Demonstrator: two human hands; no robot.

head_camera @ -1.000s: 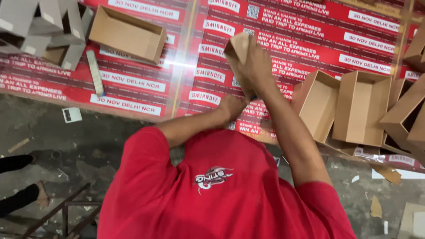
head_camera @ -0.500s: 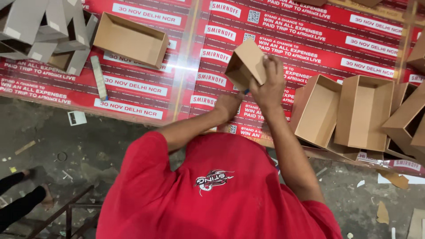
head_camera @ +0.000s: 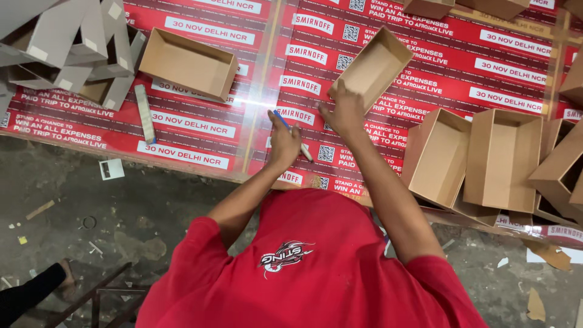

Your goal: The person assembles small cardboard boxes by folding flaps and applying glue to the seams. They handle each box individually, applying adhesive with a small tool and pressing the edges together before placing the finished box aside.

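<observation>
Right hand (head_camera: 345,112) gripping open brown cardboard box (head_camera: 371,67), left hand (head_camera: 283,141) clenching slim pen (head_camera: 293,135)

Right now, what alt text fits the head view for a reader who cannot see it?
A person in a red shirt holds an open cardboard box in the right hand and a blue-tipped pen in the left hand over a red printed table.

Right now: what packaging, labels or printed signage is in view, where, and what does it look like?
Open brown box: right hand grips its near end.
Pen: blue and white, in left hand.
Printed table cover: red with white label strips.
Open brown boxes: clustered right.
Grey folded cartons: piled top left.
</observation>
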